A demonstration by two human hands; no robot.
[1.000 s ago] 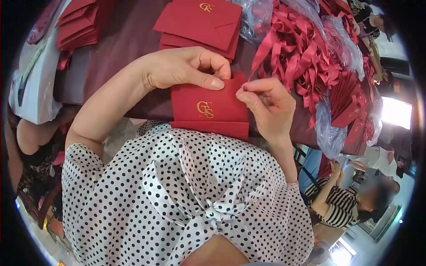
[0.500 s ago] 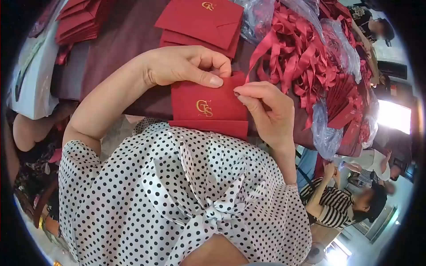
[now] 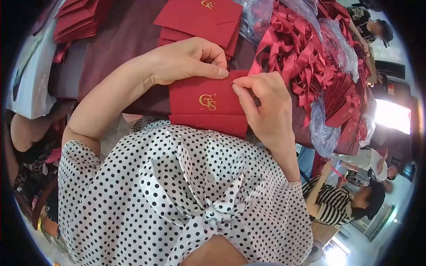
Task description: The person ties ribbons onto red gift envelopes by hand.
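A red paper bag [image 3: 191, 99] with gold lettering lies flat on the table edge, close against my body. My left hand [image 3: 195, 62] is closed at its top edge, thumb on the front and fingers curled behind. At the bag's upper right, my right hand [image 3: 268, 95] pinches with thumb and index finger. A red ribbon [image 3: 256, 67] runs from behind those fingers towards the ribbon pile; its end is too small to make out. Another red folded edge [image 3: 208, 122] shows below the lettered panel.
More red bags [image 3: 199, 20] lie stacked just beyond my hands, with another stack [image 3: 80, 22] at far left. A heap of red ribbons [image 3: 297, 57] and clear plastic wrap [image 3: 321, 124] fill the right side. A person in a striped top [image 3: 335, 199] sits at right.
My right hand has moved slightly up and left, its fingertips closer to my left thumb at the bag's top edge. My left hand has shifted slightly upward.
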